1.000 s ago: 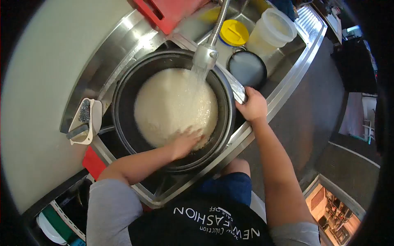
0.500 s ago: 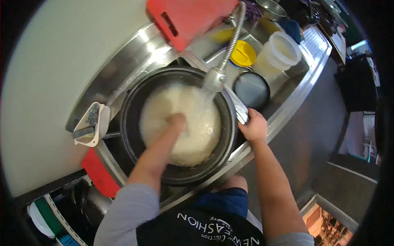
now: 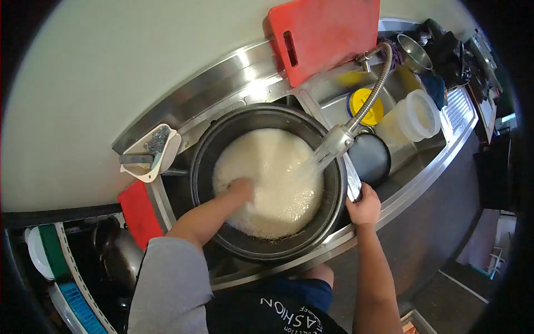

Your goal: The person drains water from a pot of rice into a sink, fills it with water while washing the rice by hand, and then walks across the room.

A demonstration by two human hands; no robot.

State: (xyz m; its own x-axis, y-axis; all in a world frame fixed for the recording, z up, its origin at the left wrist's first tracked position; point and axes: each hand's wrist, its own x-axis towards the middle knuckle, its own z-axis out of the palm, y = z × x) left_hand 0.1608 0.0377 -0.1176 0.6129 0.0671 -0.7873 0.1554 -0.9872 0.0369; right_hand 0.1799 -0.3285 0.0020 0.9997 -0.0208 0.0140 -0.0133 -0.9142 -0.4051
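Note:
A large dark pot [image 3: 201,167] sits in the sink, holding cloudy whitish water [image 3: 272,167]. My left hand [image 3: 241,191] is dipped into that water on the pot's left side, its fingers hidden below the surface. At the right of the pot, my right hand [image 3: 364,207] grips the near end of the metal sink divider [image 3: 351,177], thumb toward the pot. Above the pot's right rim hangs a faucet spray head [image 3: 336,140] on a flexible metal hose, with water streaming from it into the pot.
The right basin holds a black round pan [image 3: 370,158], a yellow lid [image 3: 367,107] and a translucent plastic tub [image 3: 414,118]. A red cutting board [image 3: 328,39] leans at the back. Left of the pot is a white caddy [image 3: 169,153] with scrubbers. A metal bowl [image 3: 414,54] stands far right.
The view has shifted, so the sink appears farther right and lower. My left hand has moved toward the pot's left side. My right hand stays at the divider, and water keeps running.

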